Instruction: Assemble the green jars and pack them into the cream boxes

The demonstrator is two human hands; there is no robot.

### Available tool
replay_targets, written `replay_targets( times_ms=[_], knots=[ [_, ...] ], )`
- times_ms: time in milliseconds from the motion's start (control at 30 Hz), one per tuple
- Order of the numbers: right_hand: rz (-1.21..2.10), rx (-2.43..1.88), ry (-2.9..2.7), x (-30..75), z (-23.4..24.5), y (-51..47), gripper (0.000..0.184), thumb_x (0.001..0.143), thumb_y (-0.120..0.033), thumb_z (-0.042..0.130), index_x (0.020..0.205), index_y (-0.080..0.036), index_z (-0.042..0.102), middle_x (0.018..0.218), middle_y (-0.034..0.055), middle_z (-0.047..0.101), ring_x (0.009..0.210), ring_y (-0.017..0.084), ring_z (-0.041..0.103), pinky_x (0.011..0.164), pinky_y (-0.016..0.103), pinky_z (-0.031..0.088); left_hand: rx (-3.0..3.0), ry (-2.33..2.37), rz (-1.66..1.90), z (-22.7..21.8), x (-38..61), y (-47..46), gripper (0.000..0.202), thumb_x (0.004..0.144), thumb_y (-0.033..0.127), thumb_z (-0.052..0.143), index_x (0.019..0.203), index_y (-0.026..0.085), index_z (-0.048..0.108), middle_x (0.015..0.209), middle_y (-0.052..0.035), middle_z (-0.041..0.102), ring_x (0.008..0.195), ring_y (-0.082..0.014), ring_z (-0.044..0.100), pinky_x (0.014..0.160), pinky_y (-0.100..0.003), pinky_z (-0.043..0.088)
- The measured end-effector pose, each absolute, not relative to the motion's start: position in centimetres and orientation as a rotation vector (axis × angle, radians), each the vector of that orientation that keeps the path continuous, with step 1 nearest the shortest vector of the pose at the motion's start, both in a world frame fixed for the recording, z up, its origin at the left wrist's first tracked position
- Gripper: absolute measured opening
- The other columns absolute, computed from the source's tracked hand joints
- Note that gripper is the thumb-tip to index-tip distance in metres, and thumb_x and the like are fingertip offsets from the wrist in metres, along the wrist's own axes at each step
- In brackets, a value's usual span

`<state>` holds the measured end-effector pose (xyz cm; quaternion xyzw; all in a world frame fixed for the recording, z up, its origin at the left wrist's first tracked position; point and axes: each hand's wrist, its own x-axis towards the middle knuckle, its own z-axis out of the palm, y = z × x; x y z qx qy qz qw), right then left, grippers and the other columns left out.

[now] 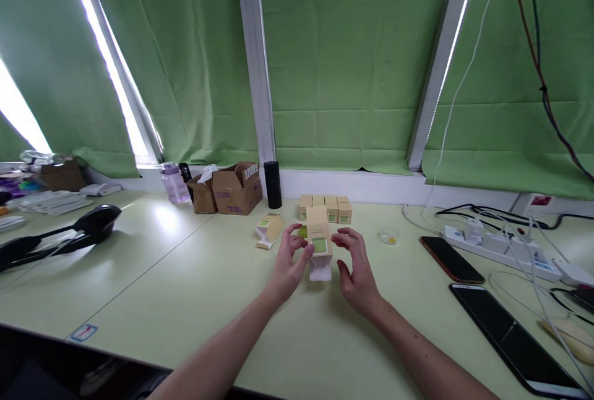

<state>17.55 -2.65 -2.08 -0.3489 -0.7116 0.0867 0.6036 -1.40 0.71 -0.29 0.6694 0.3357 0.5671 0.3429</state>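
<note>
A small kraft cardboard box (318, 225) with a green label stands tilted between my hands, its white-lined flap hanging open toward me. My left hand (291, 264) grips its left side, thumb at the front and fingers behind. To the right of the box, my right hand (356, 270) has its fingers curved and apart, holding nothing. Behind it sits a group of several small closed boxes (344, 210) of the same kind. An unfolded kraft carton (270, 230) lies to the left of my left hand. Whatever is inside the held box is hidden.
A small clear plastic piece (388, 235) lies right of my hands. Farther right are two phones (452, 259) and a white power strip (501, 250) with cables. At the back stand a black cylinder (273, 185), brown cartons (237, 188) and a lilac bottle (175, 183).
</note>
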Motion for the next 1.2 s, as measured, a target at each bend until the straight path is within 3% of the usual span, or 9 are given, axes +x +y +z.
replay_targets(
  times_ms=[267, 433, 500, 600, 800, 1000, 1200],
  knots=[
    [0.319, -0.774, -1.677, 17.18, -1.75, -3.17, 0.063, 0.085, -0.002, 0.045, 0.14, -0.032, 0.051, 0.149, 0.0124, 0.04, 0.129, 0.026, 0.058, 0.103, 0.049, 0.06, 1.684, 0.878, 1.421, -0.5, -1.33, 0.78, 0.052, 0.095, 0.057, 0.067, 0.129, 0.023, 0.047, 0.079, 0.0006, 0.065, 0.091, -0.0223, 0.069, 0.087, -0.037, 0.05],
    [0.404, -0.758, -1.638, 17.11, -1.91, -3.04, 0.057, 0.086, -0.003, 0.045, 0.136, -0.031, 0.056, 0.147, 0.0119, 0.042, 0.127, 0.025, 0.06, 0.103, 0.045, 0.061, 1.725, 0.9, 1.383, -0.37, -1.09, 0.46, 0.053, 0.097, 0.06, 0.061, 0.131, 0.023, 0.043, 0.077, 0.0019, 0.063, 0.089, -0.0215, 0.066, 0.087, -0.036, 0.05],
    [0.427, -0.759, -1.614, 17.18, -1.92, -2.9, 0.055, 0.087, -0.005, 0.045, 0.135, -0.031, 0.058, 0.146, 0.0116, 0.042, 0.126, 0.024, 0.061, 0.103, 0.044, 0.061, 1.761, 0.889, 1.394, -0.36, -1.05, 0.39, 0.053, 0.098, 0.06, 0.059, 0.132, 0.023, 0.043, 0.083, -0.0015, 0.066, 0.098, -0.0238, 0.067, 0.087, -0.037, 0.051],
    [0.486, -0.754, -1.577, 17.33, -1.89, -2.72, 0.053, 0.09, -0.007, 0.047, 0.136, -0.031, 0.059, 0.147, 0.0118, 0.042, 0.115, 0.022, 0.066, 0.101, 0.043, 0.062, 1.851, 0.87, 1.458, -0.37, -1.17, 0.43, 0.05, 0.101, 0.056, 0.055, 0.136, 0.022, 0.044, 0.108, -0.0104, 0.069, 0.111, -0.0271, 0.065, 0.091, -0.04, 0.052],
    [0.578, -0.727, -1.482, 17.34, -1.84, -2.66, 0.051, 0.093, -0.013, 0.05, 0.139, -0.032, 0.059, 0.149, 0.0109, 0.041, 0.109, 0.021, 0.07, 0.097, 0.043, 0.062, 2.035, 0.77, 1.557, -0.28, -1.57, 0.46, 0.045, 0.101, 0.037, 0.058, 0.142, 0.026, 0.045, 0.144, -0.0151, 0.053, 0.114, -0.0255, 0.063, 0.101, -0.047, 0.051],
    [0.603, -0.734, -1.489, 17.31, -1.52, -2.9, 0.042, 0.097, -0.023, 0.056, 0.137, -0.034, 0.061, 0.147, 0.0107, 0.042, 0.107, 0.022, 0.07, 0.09, 0.041, 0.064, 2.138, 0.688, 1.499, -0.24, -1.4, 0.29, 0.038, 0.097, 0.029, 0.063, 0.135, 0.025, 0.06, 0.148, -0.0165, 0.046, 0.136, -0.0328, 0.052, 0.1, -0.045, 0.055],
    [0.599, -0.76, -1.5, 17.35, -1.58, -2.85, 0.039, 0.098, -0.027, 0.057, 0.136, -0.033, 0.063, 0.144, 0.0114, 0.045, 0.102, 0.022, 0.071, 0.084, 0.039, 0.065, 2.079, 0.725, 1.55, -0.33, -1.17, 0.58, 0.032, 0.094, 0.023, 0.066, 0.126, 0.024, 0.067, 0.14, -0.0153, 0.05, 0.126, -0.0293, 0.059, 0.095, -0.042, 0.059]
  ],
)
